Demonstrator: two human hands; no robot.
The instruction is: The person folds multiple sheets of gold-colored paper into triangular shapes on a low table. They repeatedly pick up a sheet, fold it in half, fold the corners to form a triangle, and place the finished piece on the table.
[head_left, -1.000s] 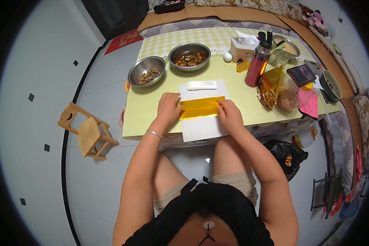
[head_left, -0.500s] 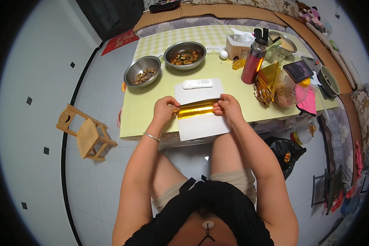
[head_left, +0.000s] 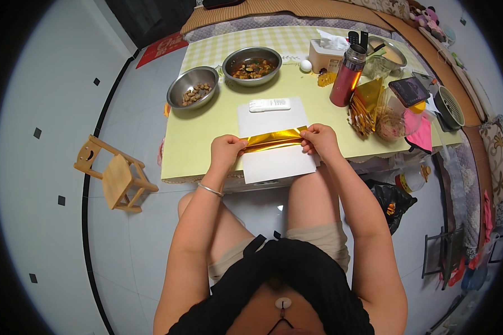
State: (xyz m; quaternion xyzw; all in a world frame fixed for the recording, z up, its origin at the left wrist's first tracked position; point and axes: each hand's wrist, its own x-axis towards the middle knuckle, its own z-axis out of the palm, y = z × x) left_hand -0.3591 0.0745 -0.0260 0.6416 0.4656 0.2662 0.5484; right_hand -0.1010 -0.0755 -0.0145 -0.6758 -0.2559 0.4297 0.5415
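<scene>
Between my hands stretches a strip of shiny gold foil paper (head_left: 275,139), creased lengthwise. My left hand (head_left: 227,149) pinches its left end between thumb and fingers. At the right end, my right hand (head_left: 320,140) grips the foil the same way. Beneath it a white sheet (head_left: 279,166) lies on the table, reaching the front edge. On the sheet's far part rests a white glue stick-like plastic tube (head_left: 270,105), too small to name surely.
Two metal bowls (head_left: 252,51) with food stand at the back left. To the right are a red thermos (head_left: 346,78), a stack of folded gold paper (head_left: 364,109), a tissue box (head_left: 324,56) and a phone (head_left: 409,91). A small wooden chair (head_left: 117,173) stands left of the table (head_left: 198,151).
The gold foil has been turned so that more of its bright face shows, with a fold along it. Both hands keep hold of its ends; the view has shifted slightly.
</scene>
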